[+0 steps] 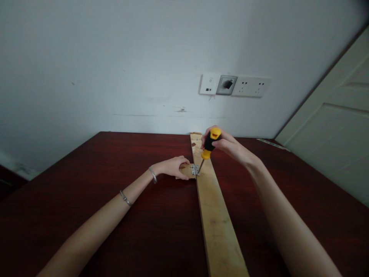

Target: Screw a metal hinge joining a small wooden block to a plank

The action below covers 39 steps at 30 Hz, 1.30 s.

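A yellow and black screwdriver [211, 139] is wrapped in the fingers of my right hand [226, 145]. Its shaft slants down to the left, and the tip is at a metal hinge [195, 169]. One leaf of the hinge lies on a long wooden plank [215, 207], the other on a small wooden block [184, 172] set against the plank's left side. My left hand [173, 166] grips this block, thumb on the near edge and fingers on the far edge. Whether a screw sits under the tip is too small to tell.
Both pieces lie on a dark red-brown table [138, 223], whose far edge meets a white wall [129, 69]. Wall sockets [250, 87], one holding a black plug [228, 84], are above it. A pale panelled door [337, 127] stands at right, near a thin strip [273, 144] on the table.
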Available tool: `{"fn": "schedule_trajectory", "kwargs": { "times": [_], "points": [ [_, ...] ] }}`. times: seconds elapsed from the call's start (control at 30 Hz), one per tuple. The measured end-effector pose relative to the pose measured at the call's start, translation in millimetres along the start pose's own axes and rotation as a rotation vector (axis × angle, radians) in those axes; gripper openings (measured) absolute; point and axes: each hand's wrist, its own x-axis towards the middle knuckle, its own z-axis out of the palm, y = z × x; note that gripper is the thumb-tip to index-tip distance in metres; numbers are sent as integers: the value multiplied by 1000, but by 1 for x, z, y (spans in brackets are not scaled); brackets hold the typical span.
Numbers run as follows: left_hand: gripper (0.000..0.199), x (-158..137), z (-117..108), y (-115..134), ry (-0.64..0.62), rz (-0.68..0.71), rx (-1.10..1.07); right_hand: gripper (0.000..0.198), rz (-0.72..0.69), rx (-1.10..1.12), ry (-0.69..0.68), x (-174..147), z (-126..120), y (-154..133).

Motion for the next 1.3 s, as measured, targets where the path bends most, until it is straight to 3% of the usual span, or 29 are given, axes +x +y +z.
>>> {"fn": "schedule_trajectory", "kwargs": {
  "times": [0.23, 0.43, 0.7, 0.83, 1.1, 1.3],
  "points": [
    [56, -1, -2, 5, 6, 9, 23, 21, 18, -74, 9, -2, -4, -7],
    [54, -2, -3, 7, 19, 36, 36, 25, 8, -147, 95, -1, 1, -13],
    [53, -2, -2, 6, 27, 53, 46, 41, -17, -12, 169, 5, 10, 3],
    [52, -1, -1, 3, 36, 63, 52, 36, -8, -75, 143, 3, 9, -2],
    [54, -2, -2, 4, 20, 53, 41, 37, 14, -30, -37, -4, -2, -9],
    [54, -3, -3, 7, 20, 42, 28, 32, 38, -66, 38, -3, -1, -11]
  ]
}}
